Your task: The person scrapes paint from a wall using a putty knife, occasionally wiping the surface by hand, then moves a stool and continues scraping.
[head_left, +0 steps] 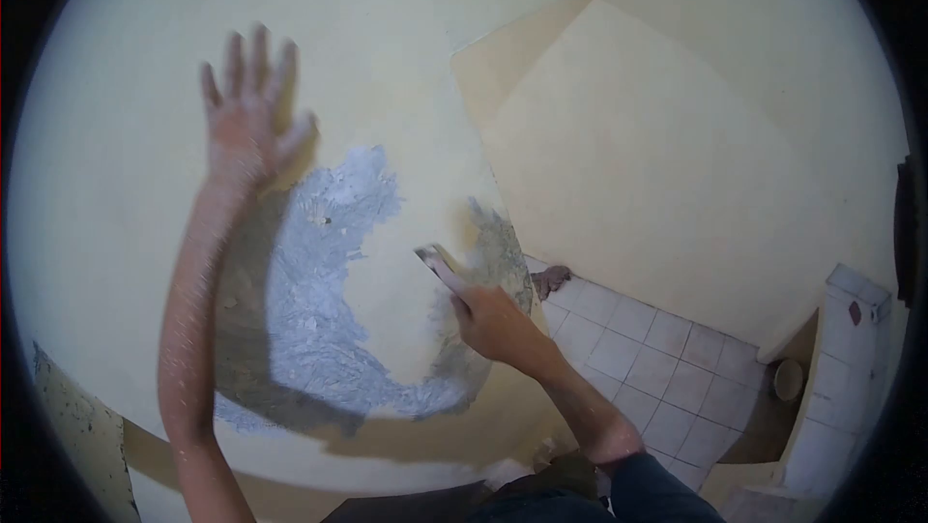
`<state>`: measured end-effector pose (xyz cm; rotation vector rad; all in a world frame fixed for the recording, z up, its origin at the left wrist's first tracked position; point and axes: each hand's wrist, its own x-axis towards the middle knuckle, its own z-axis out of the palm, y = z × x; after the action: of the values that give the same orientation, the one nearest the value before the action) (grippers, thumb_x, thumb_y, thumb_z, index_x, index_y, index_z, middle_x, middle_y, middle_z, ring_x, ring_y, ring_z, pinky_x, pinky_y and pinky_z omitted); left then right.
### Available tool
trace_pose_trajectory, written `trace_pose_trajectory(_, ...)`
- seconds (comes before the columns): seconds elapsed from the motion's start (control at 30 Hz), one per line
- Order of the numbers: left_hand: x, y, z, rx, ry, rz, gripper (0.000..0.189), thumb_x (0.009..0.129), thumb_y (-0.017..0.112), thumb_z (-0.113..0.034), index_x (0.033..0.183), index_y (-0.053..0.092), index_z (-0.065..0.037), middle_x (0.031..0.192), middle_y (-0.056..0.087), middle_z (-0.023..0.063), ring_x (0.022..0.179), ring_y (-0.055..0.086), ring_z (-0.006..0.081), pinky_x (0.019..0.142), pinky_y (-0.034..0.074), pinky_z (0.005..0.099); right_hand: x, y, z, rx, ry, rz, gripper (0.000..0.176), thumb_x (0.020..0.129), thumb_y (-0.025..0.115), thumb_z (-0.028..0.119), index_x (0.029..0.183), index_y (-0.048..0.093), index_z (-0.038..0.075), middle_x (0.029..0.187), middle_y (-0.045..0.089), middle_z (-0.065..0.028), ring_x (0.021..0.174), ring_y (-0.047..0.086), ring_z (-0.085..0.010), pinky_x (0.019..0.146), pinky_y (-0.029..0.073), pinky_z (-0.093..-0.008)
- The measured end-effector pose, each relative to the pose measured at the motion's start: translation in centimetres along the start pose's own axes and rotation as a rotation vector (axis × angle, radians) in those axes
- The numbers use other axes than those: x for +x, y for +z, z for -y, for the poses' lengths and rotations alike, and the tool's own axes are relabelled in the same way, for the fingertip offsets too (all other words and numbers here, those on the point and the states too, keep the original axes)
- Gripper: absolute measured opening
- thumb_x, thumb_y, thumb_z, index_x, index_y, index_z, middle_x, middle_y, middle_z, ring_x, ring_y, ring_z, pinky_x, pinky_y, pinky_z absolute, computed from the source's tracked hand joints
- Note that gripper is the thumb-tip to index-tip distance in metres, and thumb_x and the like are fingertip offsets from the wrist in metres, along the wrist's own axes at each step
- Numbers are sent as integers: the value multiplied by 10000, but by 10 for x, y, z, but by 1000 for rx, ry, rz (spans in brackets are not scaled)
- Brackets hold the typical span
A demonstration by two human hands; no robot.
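My left hand (246, 136) is raised with its fingers spread against the cream-painted wall (387, 69), above and left of a scraped grey patch (314, 281). My right hand (498, 325) is wrapped round the handle of a scraper (440, 268). Its blade points up and left, over the cream paint left standing inside the curve of the patch. Bare grey surface with rough scrape marks runs down the left, along the bottom and up the right side. White specks of dust dot my left forearm.
The wall ends at an edge right of the patch, with another cream wall (657, 136) beyond. Below lies a white tiled floor (667, 368) with a brown rag (552, 280). A tiled ledge (831, 378) and a round container (788, 380) are at the lower right.
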<state>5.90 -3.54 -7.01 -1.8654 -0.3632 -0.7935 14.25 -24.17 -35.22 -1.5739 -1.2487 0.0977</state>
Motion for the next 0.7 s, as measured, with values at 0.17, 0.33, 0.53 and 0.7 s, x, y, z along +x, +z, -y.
trace_pose_trajectory(0.17, -52, 15, -112, -165, 387, 420, 919, 843, 587, -640, 1547, 333, -106, 1646, 139, 204, 1527, 89, 390, 1209, 25, 607, -93, -44, -53, 112, 314, -99, 619, 938, 488, 36, 1532, 366, 161, 656, 452, -120, 582, 392, -117, 595, 433, -299)
trace_pose_trajectory(0.33, -120, 12, -144, -587, 984, 846, 786, 879, 575, -643, 1453, 483, -115, 1528, 369, 223, 1428, 323, 395, 1172, 245, 537, -165, -79, -78, 113, 522, -240, 636, 944, 467, 58, 1556, 342, 176, 677, 463, -14, 585, 393, -81, 551, 409, -247)
trace_pose_trajectory(0.53, -120, -73, -175, -1060, 534, 758, 582, 938, 625, -467, 1365, 561, -76, 1162, 668, 198, 1062, 649, 364, 938, 511, 454, -152, -73, -43, 628, 630, -258, 716, 952, 478, 59, 1600, 217, 218, 890, 533, -7, 581, 513, -77, 436, 412, -241)
trace_pose_trajectory(0.7, -146, -74, -228, -1706, -252, 970, 471, 958, 602, -427, 1148, 687, -5, 922, 722, 168, 850, 702, 241, 803, 564, 369, -145, -25, -9, 577, 257, -8, 731, 966, 444, -29, 1609, 155, 166, 976, 564, -43, 610, 540, -94, 541, 476, -256)
